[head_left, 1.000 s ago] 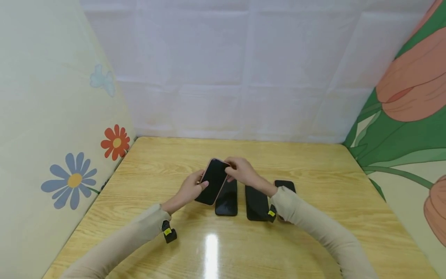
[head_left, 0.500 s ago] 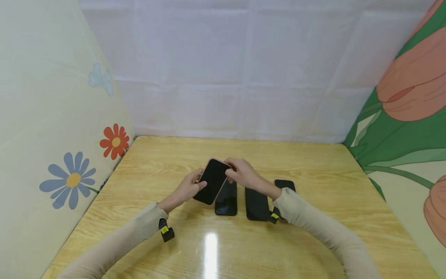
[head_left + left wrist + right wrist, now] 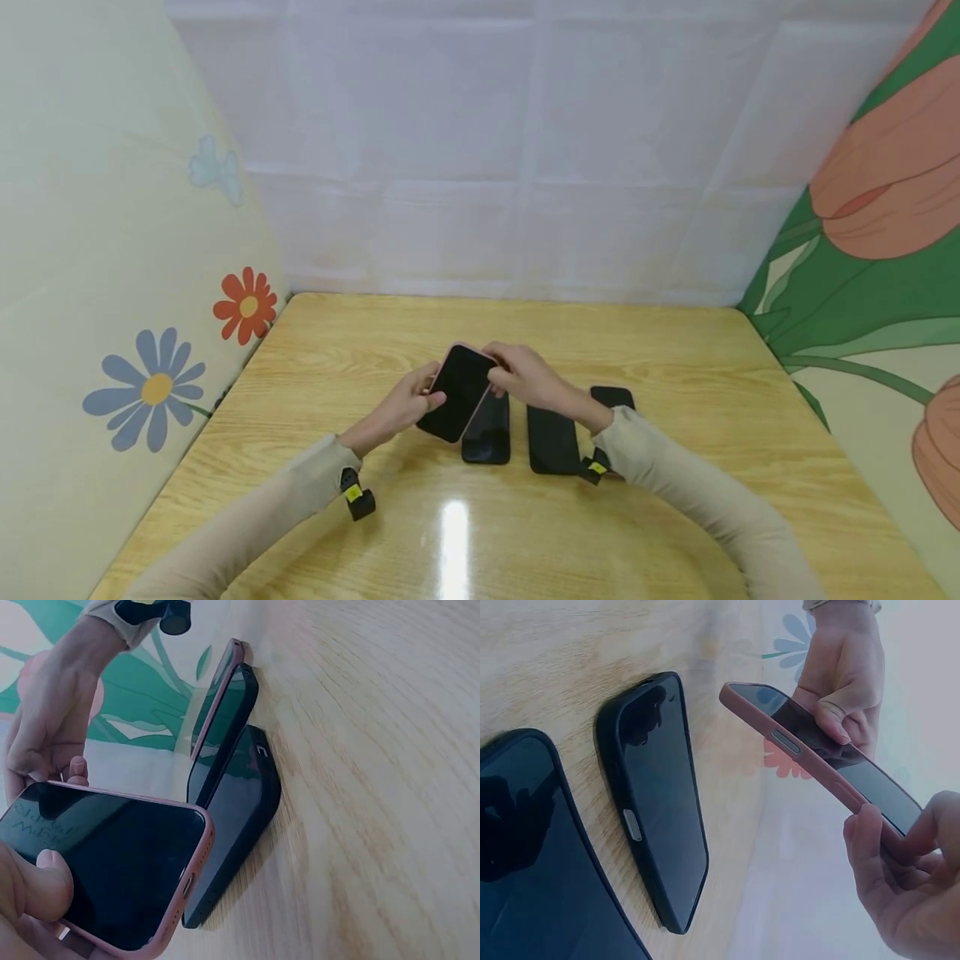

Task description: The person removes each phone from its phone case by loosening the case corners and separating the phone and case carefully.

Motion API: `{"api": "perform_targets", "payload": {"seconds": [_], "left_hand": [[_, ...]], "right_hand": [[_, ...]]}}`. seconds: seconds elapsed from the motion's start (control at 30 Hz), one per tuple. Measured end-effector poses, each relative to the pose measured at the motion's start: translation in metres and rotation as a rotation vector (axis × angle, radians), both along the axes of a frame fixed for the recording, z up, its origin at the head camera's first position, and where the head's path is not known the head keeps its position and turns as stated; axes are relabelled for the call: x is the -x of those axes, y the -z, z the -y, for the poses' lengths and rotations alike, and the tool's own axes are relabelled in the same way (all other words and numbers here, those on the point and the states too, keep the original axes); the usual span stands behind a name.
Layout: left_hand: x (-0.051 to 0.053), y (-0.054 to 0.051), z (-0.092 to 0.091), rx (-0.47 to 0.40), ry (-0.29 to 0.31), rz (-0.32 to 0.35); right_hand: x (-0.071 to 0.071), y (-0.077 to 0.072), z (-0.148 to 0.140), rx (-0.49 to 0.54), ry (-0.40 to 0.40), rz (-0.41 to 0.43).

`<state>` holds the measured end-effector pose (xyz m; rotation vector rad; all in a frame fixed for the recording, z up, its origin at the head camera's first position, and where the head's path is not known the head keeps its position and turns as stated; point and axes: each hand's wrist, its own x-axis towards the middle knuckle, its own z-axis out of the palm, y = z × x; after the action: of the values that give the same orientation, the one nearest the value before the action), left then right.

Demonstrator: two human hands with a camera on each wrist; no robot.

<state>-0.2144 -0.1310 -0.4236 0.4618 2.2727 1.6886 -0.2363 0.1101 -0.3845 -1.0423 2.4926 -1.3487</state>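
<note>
Barely anything had moved since the earlier frame: the right hand (image 3: 531, 381) had crept a hair toward the lower right, while the pink-cased phone (image 3: 461, 392) stayed about put mid-frame. The left hand (image 3: 399, 408) had its thumb on the front and fingers behind, clamped on the lower left edge; the right thumb and fingers pinched the upper right edge. The phone was tilted above the table (image 3: 352, 333), partly hiding a black phone (image 3: 486, 437), with a second black phone (image 3: 553, 446) and a third phone (image 3: 611, 394) further right. White cloth (image 3: 412, 167) hung behind. My worry: that right pinch was slim, so if the left thumb eased off, the phone could've slipped onto the one underneath.
</note>
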Motion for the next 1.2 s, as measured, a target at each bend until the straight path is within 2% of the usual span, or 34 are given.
{"api": "perform_targets", "payload": {"seconds": [0.13,0.27,0.4,0.6,0.83,1.0,1.2], "left_hand": [[0.000,-0.002,0.000,-0.002,0.009,0.026],[0.001,-0.003,0.000,-0.001,0.023,0.047],[0.002,-0.004,0.002,0.006,-0.003,0.054],[0.003,-0.005,0.002,-0.007,-0.054,0.036],[0.006,0.001,0.001,-0.004,-0.089,0.008],[0.005,0.002,-0.002,-0.005,-0.104,-0.023],[0.003,0.002,-0.004,-0.050,-0.107,-0.036]], "right_hand": [[0.002,0.000,-0.003,0.018,-0.039,-0.003],[0.004,-0.001,-0.005,0.054,-0.090,0.033],[0.005,-0.005,-0.007,0.074,-0.118,0.073],[0.005,-0.004,-0.007,0.086,-0.082,0.059],[0.007,0.000,-0.005,0.115,-0.046,0.059],[0.007,0.002,-0.005,0.101,-0.013,0.045],[0.006,0.007,-0.004,0.115,0.014,0.037]]}}
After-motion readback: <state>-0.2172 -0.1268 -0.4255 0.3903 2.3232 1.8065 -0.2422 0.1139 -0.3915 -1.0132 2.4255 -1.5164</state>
